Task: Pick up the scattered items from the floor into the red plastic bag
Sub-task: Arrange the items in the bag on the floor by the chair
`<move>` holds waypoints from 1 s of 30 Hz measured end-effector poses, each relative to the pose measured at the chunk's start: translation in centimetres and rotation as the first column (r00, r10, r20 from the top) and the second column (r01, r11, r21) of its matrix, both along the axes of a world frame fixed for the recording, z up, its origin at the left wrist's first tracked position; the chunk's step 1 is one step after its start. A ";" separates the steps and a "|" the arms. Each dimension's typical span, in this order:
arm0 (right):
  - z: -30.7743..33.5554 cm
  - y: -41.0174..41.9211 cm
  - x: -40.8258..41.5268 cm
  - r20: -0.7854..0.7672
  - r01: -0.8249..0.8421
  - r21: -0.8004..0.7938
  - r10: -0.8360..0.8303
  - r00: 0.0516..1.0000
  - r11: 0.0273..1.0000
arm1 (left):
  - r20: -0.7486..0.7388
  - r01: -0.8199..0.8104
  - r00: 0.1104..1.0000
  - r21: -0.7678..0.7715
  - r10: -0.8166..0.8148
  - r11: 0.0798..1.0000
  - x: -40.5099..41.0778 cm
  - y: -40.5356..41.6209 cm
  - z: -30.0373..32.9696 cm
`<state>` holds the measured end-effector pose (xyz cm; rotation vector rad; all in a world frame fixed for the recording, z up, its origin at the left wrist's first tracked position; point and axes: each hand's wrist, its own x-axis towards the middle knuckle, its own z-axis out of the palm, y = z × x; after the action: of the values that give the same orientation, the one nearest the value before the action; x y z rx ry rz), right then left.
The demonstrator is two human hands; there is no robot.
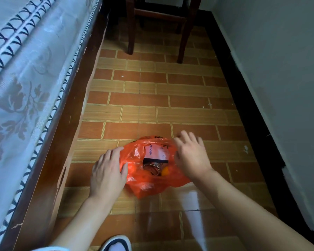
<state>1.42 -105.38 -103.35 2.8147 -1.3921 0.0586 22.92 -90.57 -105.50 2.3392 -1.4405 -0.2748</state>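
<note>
The red plastic bag (149, 171) is lying open on the tiled floor (170, 98) beside the bed (25, 87), showing a white Anker box (157, 153), a chain and something orange inside. The left hand (107, 173) is resting on the bag's left edge with relaxed fingers, while the right hand (189, 154) is hovering at its right edge, fingers loosely spread and grasping nothing.

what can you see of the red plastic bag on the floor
The red plastic bag is thin, glossy, crinkled film with black print at its far edge. It lies slumped on the tiled floor, mouth open upward, showing a white box, a chain and something orange. The left hand touches its left edge; the right hand reaches over its right side.
</note>
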 end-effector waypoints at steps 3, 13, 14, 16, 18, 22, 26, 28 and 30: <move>1.4 -0.8 -1.1 -0.187 0.245 0.103 -0.223 0.957 0.964 | 0.028 -0.049 0.998 0.029 0.048 0.998 0.2 -0.3 0.8; 5.8 -0.6 -0.6 -0.067 0.324 0.262 -0.317 0.946 0.909 | 0.060 -0.177 0.984 0.133 0.170 0.975 1.4 -0.8 3.9; 6.4 -0.5 -0.4 0.002 0.306 0.244 -0.316 0.949 0.920 | 0.096 -0.205 0.977 0.189 0.190 0.960 1.7 -0.8 4.1; 7.6 -0.2 0.1 0.151 0.267 0.205 -0.300 0.942 0.942 | 0.160 -0.239 0.968 0.334 0.195 0.912 2.4 -0.8 4.5; 8.5 0.2 0.5 0.275 0.236 0.191 -0.283 0.919 0.953 | 0.129 -0.228 0.972 0.365 0.194 0.903 2.7 -0.8 5.1; 8.9 0.6 0.6 0.425 0.211 0.178 -0.268 0.865 0.961 | -0.020 -0.114 0.993 -0.016 0.114 0.993 1.5 -1.0 7.3; 9.3 0.4 -0.2 0.560 0.217 0.113 -0.243 0.792 0.970 | -0.146 -0.061 0.989 -0.477 -0.010 0.877 0.7 -1.4 9.7; 10.2 0.4 -0.6 0.670 0.240 0.072 -0.225 0.707 0.968 | -0.142 -0.060 0.989 -0.634 -0.039 0.771 0.5 -1.1 10.6; 10.9 0.3 -1.0 0.736 0.257 0.062 -0.218 0.641 0.965 | -0.143 -0.053 0.988 -0.676 -0.060 0.735 0.7 -1.0 11.0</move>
<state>0.42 -105.09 -92.48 2.6053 -1.8110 1.3574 23.57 -91.58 -94.52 1.6666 -1.1952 0.0741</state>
